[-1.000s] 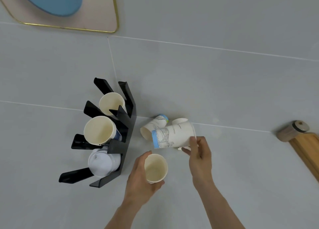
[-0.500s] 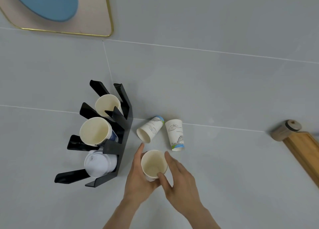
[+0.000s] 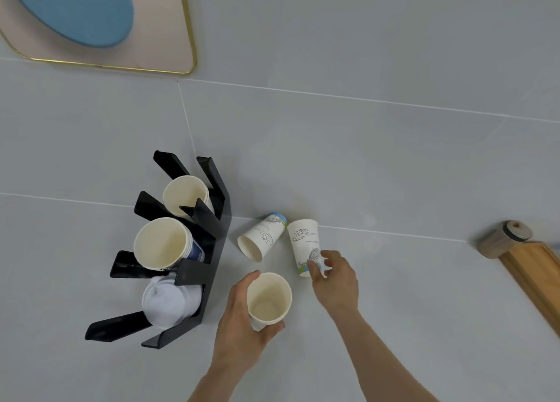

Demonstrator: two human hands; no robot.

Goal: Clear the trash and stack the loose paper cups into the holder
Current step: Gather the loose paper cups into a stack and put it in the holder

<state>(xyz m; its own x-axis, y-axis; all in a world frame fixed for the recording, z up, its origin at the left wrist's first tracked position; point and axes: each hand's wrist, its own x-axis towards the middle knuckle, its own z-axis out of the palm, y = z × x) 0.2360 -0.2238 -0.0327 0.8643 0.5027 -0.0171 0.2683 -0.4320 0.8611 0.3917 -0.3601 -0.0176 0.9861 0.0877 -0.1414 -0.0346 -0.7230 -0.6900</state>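
Holding one cup (image 3: 269, 299) steady, the left hand (image 3: 242, 326) wraps around it — ready for stacking. The right hand (image 3: 335, 279) reaches with fingers apart, just touching the upside-down cup (image 3: 304, 241).

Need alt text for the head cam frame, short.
A person's left hand holds an upright paper cup while the right hand reaches an upside-down cup on a grey surface; another cup lies on its side beside it. At left, a black holder contains cups and white lids.

The small print on the upside-down paper cup (image 3: 304, 244) is too small to read.
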